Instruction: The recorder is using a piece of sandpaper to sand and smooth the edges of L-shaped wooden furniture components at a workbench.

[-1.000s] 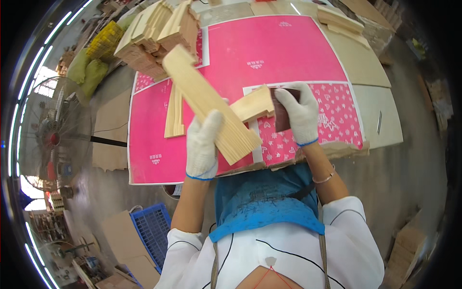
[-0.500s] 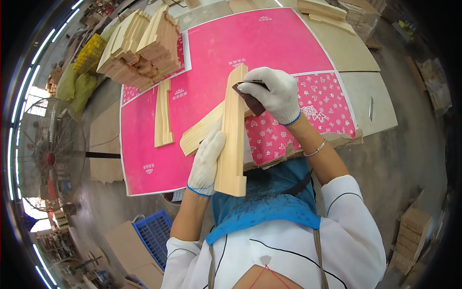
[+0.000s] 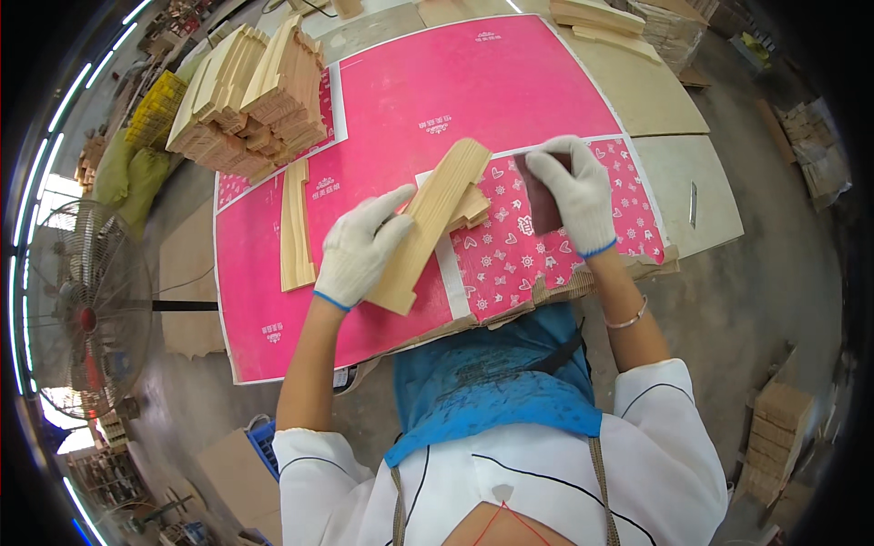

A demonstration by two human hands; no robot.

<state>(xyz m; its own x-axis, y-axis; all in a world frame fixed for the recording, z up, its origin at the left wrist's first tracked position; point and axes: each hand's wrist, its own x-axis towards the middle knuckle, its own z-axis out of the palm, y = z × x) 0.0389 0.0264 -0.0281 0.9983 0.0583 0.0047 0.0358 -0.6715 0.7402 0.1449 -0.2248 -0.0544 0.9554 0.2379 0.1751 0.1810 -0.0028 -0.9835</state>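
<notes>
Both my hands wear white knit gloves with blue cuffs. My left hand is at the left edge of a pale shaped wooden board, thumb and forefinger spread apart, the thumb at the board's edge. That board lies slanted across another wooden piece, which it mostly covers. Off to the right, my right hand grips a dark brown sheet of sandpaper between thumb and fingers, apart from the board. Farther left, a similar wooden board lies on the pink table covering.
A tall stack of wooden boards stands at the table's far left. More boards lie at the far right, and a thin metal strip near the right edge. A large fan stands left of the table.
The board has gone from being held up in my left hand to lying slanted on the other piece. My left hand's fingers have spread. My right hand has moved right with the sandpaper, off the board.
</notes>
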